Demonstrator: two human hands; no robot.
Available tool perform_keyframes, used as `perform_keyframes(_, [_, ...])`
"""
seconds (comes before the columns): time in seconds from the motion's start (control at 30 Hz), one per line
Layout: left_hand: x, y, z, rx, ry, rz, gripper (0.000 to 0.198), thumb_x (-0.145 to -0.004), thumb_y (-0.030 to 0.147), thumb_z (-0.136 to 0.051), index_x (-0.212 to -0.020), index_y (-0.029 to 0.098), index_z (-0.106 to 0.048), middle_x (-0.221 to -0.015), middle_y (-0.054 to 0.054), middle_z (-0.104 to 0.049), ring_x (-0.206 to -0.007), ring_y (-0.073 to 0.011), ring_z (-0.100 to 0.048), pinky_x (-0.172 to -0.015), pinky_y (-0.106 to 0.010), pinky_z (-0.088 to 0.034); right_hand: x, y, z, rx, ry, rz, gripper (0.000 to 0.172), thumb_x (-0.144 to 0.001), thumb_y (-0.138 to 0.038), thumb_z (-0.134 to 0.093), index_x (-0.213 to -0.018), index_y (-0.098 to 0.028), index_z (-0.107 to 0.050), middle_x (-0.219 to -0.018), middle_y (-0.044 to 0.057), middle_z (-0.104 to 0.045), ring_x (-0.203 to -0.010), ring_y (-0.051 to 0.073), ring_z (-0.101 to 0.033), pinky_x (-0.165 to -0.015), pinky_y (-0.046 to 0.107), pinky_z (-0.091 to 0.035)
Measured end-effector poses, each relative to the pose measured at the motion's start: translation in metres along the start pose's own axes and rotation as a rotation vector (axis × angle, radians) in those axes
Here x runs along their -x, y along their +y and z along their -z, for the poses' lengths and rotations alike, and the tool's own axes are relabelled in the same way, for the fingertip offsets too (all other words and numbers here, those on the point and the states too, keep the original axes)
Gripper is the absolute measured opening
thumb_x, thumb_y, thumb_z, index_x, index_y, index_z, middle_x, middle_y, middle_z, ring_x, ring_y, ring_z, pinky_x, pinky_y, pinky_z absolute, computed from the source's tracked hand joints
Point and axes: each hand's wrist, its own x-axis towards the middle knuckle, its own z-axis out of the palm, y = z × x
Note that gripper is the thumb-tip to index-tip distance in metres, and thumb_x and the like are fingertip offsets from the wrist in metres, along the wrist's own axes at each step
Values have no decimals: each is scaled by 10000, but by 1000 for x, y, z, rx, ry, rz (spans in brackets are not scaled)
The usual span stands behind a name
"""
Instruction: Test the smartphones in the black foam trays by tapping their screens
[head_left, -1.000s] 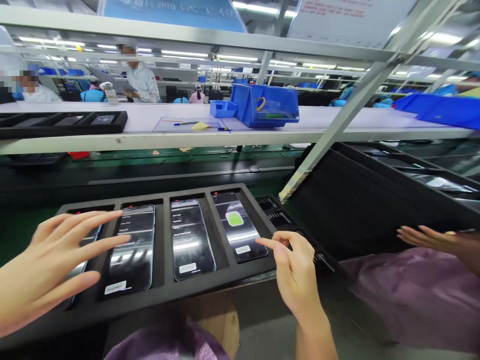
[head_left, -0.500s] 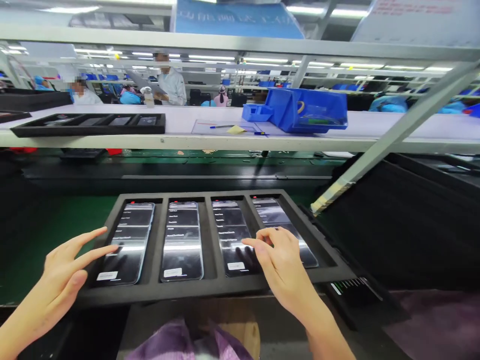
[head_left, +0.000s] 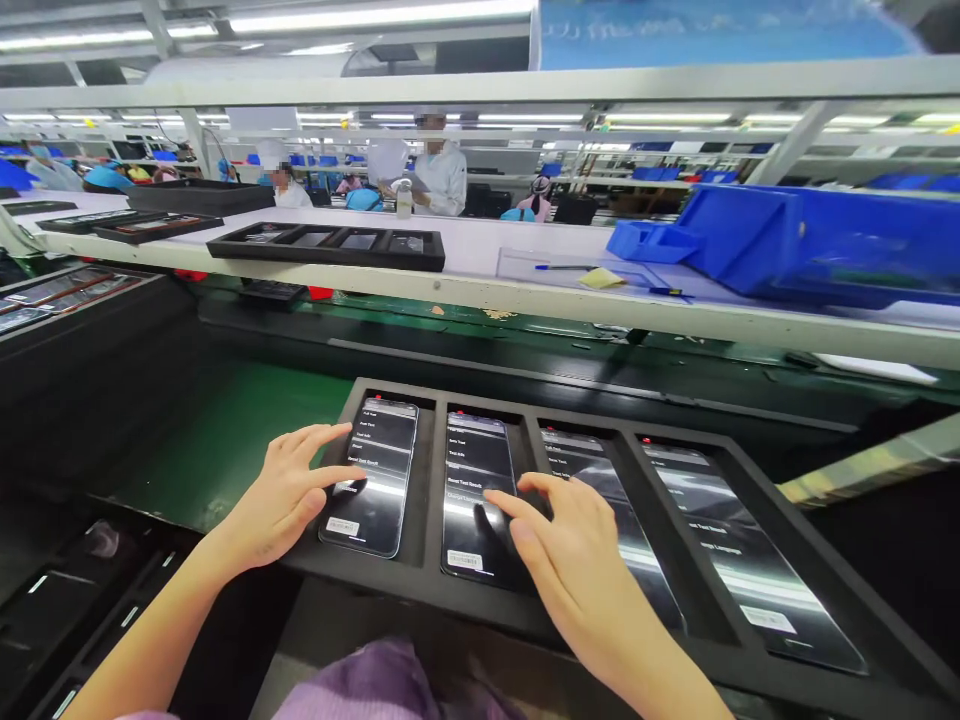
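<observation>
Over leftmost black-screened rectangular phone (head_left: 384, 500), left hand (head_left: 281, 495) spread, holding nothing; over second-from-left black-screened phone (head_left: 466, 515), right hand (head_left: 574, 545) pointing, also empty, contact unclear. Both phones in black foam four-slot tray (head_left: 433, 510), green bench (head_left: 247, 430).

The phones (head_left: 461, 536) are shiny black, with rows of white words (head_left: 465, 484), pale streaks and white stickers (head_left: 465, 560). Tiny red marks (head_left: 460, 412) show near their tops. The tray (head_left: 409, 583) is dark grey, the worktop (head_left: 247, 430) green, the shelf (head_left: 469, 240) pale purple, the big bin (head_left: 750, 240) blue, the note (head_left: 602, 278) yellow, and the cloth (head_left: 367, 685) purple.
</observation>
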Motion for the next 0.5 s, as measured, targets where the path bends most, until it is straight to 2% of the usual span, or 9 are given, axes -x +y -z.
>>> perform_keyframes(0.1, [1,-3,-1,-27,-11,-26,507,-912,454,-174,-1126,362,-625,-1448,-17,-367,-1282,-315,-291,-991,-553,-264,-6,-10,-2,19,-74,6,373,-943,-311,-285,-1118,-327,-615,-1041,69,-590,-1055,214,-514,-957,498,-362])
perform_keyframes(0.2, [1,-4,-3,-23,7,-26,510,-908,444,-161,-1201,359,-569,-1462,-21,-343,-1278,-318,-304,-992,-561,-267,-4,-6,0,8,-87,-12,376,-947,-311,-282,-1112,-335,-619,-1059,67,-581,-1089,209,-502,-998,523,-316])
perform_keyframes(0.3, [2,-3,-7,23,44,-4,555,-908,470,-101,-1239,356,-532,-1471,-24,-319,-1293,-317,-294,-1010,-558,-270,8,13,8,-4,-3,-115,418,-951,-334,-243,-1072,-323,-643,-1061,67,-559,-1086,211,-493,-1008,539,-287])
perform_keyframes(0.4, [4,-5,-12,128,101,39,568,-909,477,-60,-1250,381,-504,-1487,-8,-280,-1328,-338,-255,-1032,-575,-249,27,37,17,11,83,-298,483,-952,-339,-199,-984,-309,-680,-1061,61,-534,-1052,215,-487,-987,539,-297])
perform_keyframes(0.5, [6,-11,-17,179,93,78,532,-909,462,-79,-1252,423,-484,-1502,25,-250,-1318,-369,-277,-1008,-591,-304,41,53,24,43,51,-370,470,-948,-336,-216,-975,-328,-685,-1062,54,-531,-1055,220,-484,-993,563,-271])
